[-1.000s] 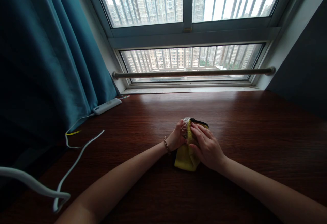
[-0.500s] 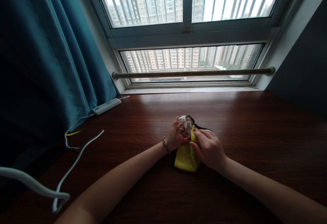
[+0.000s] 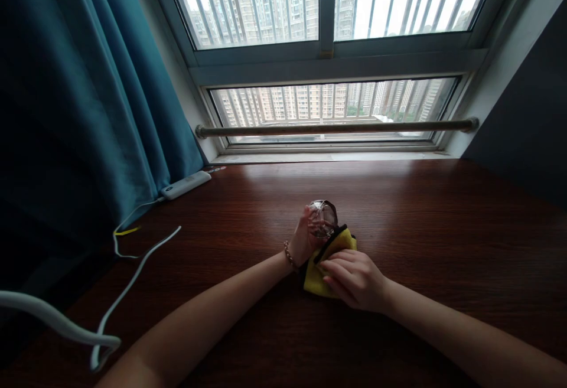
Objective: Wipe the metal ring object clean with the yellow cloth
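A small clear glass (image 3: 322, 218) stands at the middle of a dark wooden table (image 3: 443, 240), held by my left hand (image 3: 303, 239), which wears a bead bracelet at the wrist. My right hand (image 3: 354, 277) presses a yellow cloth with a black edge (image 3: 325, 258) against the lower right side of the glass and onto the table. The top of the glass shows above the cloth. My right hand covers much of the cloth.
A white power strip (image 3: 185, 184) lies at the back left, with white cables (image 3: 133, 276) trailing toward the near left corner. A teal curtain (image 3: 88, 98) hangs on the left. A metal rail (image 3: 336, 129) runs across the barred window behind the table.
My right hand has slid down from the top of the glass to the table with the cloth, uncovering the glass. My left hand has kept hold of the glass.
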{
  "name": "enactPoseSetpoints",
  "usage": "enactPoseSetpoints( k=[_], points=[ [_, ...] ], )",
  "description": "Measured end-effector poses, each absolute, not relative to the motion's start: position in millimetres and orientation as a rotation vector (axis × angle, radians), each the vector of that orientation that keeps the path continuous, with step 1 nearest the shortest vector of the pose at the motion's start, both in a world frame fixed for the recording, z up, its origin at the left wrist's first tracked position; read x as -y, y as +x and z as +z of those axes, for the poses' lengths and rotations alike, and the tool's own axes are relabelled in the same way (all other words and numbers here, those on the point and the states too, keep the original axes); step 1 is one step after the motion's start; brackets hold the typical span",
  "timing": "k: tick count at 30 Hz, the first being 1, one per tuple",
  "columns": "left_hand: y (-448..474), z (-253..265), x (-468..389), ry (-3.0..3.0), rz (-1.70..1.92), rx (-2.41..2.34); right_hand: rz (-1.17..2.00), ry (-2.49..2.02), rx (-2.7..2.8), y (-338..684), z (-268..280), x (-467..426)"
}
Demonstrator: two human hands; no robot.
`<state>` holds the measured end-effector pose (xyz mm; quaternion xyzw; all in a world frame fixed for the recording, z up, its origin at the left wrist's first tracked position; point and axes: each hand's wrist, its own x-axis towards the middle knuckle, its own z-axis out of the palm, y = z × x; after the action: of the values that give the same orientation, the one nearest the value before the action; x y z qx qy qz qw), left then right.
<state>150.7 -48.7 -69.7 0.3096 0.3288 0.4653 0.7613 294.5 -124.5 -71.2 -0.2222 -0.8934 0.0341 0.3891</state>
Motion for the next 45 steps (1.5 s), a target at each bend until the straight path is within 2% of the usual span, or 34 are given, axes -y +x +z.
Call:
enactPoseSetpoints(
  k=[5,10,16,22,28,39,45],
  points=[
    [149,-73,59,0.931,1.32,-0.798,0.244,-0.854,1.871,297,-86,119],
    [147,-69,71,1.392,1.448,-0.939,0.303,-0.893,1.653,292,-93,112],
    [148,-69,74,1.834,1.506,-0.946,0.49,-0.933,1.65,292,-91,111],
    [146,-75,72,1.952,1.533,-0.996,0.615,-0.851,1.643,296,-92,107],
    [146,-80,73,2.351,1.585,-1.115,0.645,-0.944,1.632,292,-84,112],
    [154,-83,76,2.431,1.495,-1.22,0.553,-1.118,1.529,282,-82,105],
    [151,-78,79,2.437,1.463,-0.912,0.558,-1.111,1.478,296,-75,99]
  ],
)
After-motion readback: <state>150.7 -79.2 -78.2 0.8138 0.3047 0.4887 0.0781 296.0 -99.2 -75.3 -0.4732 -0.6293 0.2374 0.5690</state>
